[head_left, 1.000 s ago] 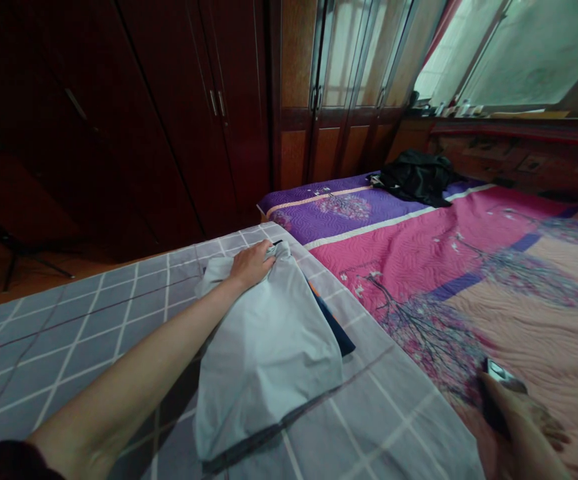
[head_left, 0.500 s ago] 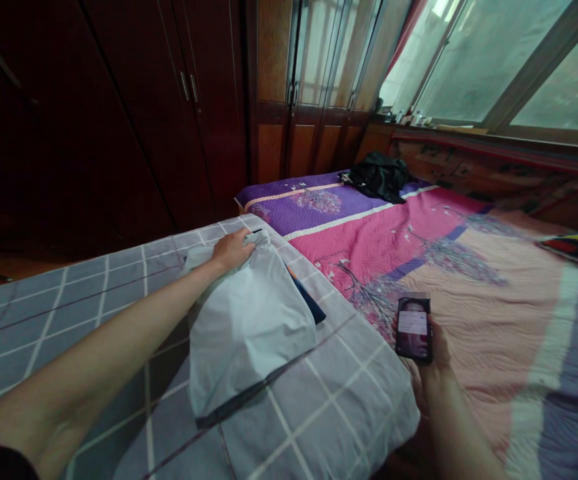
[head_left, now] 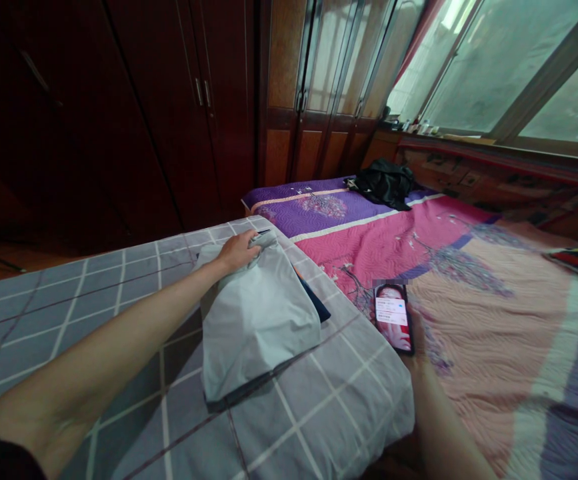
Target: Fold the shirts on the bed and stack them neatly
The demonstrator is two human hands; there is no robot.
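Observation:
A pale grey-white bag (head_left: 261,320) lies on the grey checked bedding (head_left: 313,413). My left hand (head_left: 240,251) is closed on the bunched top edge of the bag. From under the bag's right side sticks out a dark blue, partly orange flat item (head_left: 313,299). Over the edge of the bedding, my right hand (head_left: 417,333) holds a phone (head_left: 393,319) upright with its lit screen towards me. Most of the right fingers are hidden behind the phone.
Beyond the checked bedding is a bed with a purple, pink and peach quilt (head_left: 473,320). A black garment (head_left: 383,181) lies at its far side. Dark red wardrobes (head_left: 169,120) stand at the back left, and small bottles line the sill (head_left: 469,139) under the window.
My right hand has moved left and slightly up with the phone, whose screen now looks brighter. The view has shifted a little; my left hand still grips the bag.

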